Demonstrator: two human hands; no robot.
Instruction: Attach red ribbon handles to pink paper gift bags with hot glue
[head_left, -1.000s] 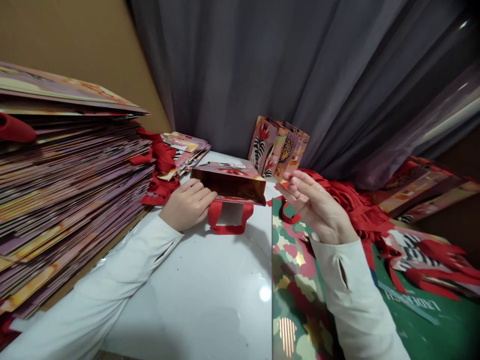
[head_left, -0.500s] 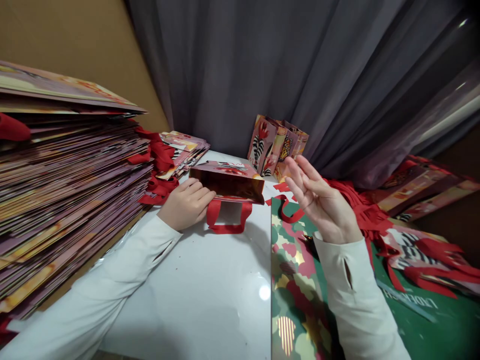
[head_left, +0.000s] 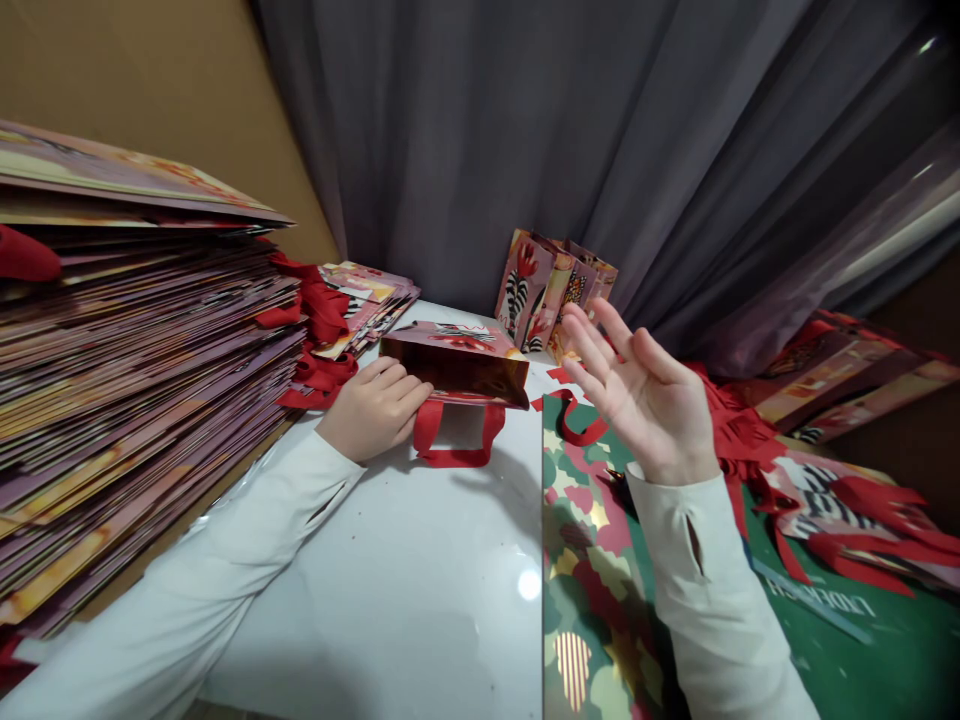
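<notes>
- Pink printed paper bag (head_left: 459, 362), clock centre for this view: lies on its side on the white desk (head_left: 420, 590), mouth toward the viewer, dark reddish-brown interior showing. A red ribbon handle (head_left: 459, 459) extends from the lower rim at 6 o'clock.
- Left hand (head_left: 373, 408), 8 o'clock: grip closed on the bag's near-left rim, fingers folded over the edge; thumb hidden. The hold probably steadies the bag and presents its mouth.
- Right hand (head_left: 646, 405), 3 o'clock: grip released and empty, palm exposed, fingers spread, apart from the bag. Its raised posture presumably leaves the mouth unobstructed.
- Upright bags (head_left: 527, 290), 2 o'clock: stand beside the grey curtain (head_left: 465, 130), presumably set there away from the working area.
- Tall stack of flat bags (head_left: 150, 420), 9 o'clock: rises beside the left forearm and limits room on that side. A lower stack (head_left: 371, 300) lies at 10 o'clock.
- Camouflage-patterned flat piece (head_left: 574, 590), 5 o'clock: borders the white area, a red ribbon loop (head_left: 583, 438) near its far end.
- Red ribbon heap (head_left: 750, 425), 3 o'clock: crowds the space beyond the right hand, which partly hides it.
</notes>
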